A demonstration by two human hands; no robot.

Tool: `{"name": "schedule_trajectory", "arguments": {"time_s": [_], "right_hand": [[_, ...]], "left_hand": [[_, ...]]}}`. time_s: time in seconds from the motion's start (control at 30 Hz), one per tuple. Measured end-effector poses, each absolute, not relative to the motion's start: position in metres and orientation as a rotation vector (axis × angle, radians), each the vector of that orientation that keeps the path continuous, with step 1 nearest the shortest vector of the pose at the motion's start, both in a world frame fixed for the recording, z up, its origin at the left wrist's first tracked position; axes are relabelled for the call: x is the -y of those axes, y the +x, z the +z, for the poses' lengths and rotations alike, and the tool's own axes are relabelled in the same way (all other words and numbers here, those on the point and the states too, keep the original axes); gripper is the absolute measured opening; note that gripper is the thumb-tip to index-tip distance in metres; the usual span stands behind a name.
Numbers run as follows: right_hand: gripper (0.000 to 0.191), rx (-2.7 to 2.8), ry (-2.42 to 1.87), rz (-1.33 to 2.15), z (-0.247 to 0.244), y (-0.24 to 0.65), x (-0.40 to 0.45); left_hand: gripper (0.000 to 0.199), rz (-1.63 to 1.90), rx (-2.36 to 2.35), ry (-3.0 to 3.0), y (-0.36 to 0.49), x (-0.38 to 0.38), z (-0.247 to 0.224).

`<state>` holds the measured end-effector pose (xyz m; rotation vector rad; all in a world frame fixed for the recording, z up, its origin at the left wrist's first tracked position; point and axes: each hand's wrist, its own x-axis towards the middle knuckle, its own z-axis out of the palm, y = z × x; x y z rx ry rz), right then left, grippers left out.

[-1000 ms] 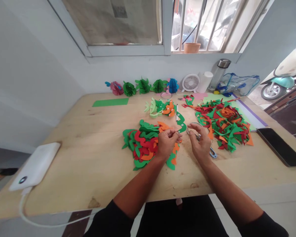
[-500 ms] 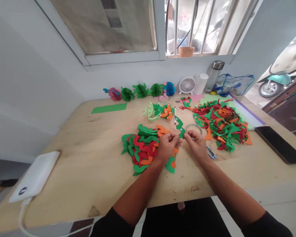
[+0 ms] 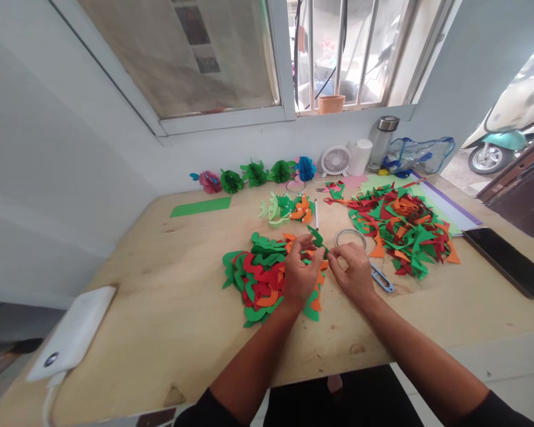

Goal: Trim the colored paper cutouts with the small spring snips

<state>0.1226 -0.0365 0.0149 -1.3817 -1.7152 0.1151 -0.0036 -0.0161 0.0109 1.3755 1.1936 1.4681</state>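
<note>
Between my two hands is a green paper piece (image 3: 315, 236), its upper end standing up above the fingers. My left hand (image 3: 301, 270) is closed on it from the left, and my right hand (image 3: 350, 271) pinches its lower right end. Under and beside my left hand lies a pile of wavy green, red and orange cutouts (image 3: 260, 274). Light green, green and orange pieces (image 3: 287, 207) with small white squares lie behind my hands, next to a white pen (image 3: 316, 214). A roll of tape (image 3: 350, 231) and a blue cutter (image 3: 382, 279) are near my right hand.
A heap of paper scraps (image 3: 404, 222) and a dark phone (image 3: 507, 261) lie on the right. Folded paper figures (image 3: 254, 172), a small fan (image 3: 336, 161) and a bottle (image 3: 381, 143) stand along the wall. A white power bank (image 3: 73, 332) is at the left edge.
The green piece has turned and bent between my hands; its small white squares no longer show. My left hand has curled more around it. The camera view has shifted slightly.
</note>
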Motion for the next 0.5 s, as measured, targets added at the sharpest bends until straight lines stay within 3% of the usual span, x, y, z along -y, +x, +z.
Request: {"name": "schedule_trajectory", "arguments": {"time_s": [0.27, 0.5], "right_hand": [[0.020, 1.909, -1.354, -0.217, 0.0177, 0.1155, 0.0408], [0.017, 1.804, -1.345, 0.047, 0.0163, 0.1174, 0.0398]], "left_hand": [[0.023, 1.456, -1.214, 1.305, -0.0031, 0.0116, 0.0045], [0.017, 1.454, -1.129, 1.257, -0.0049, 0.0127, 0.0110]]}}
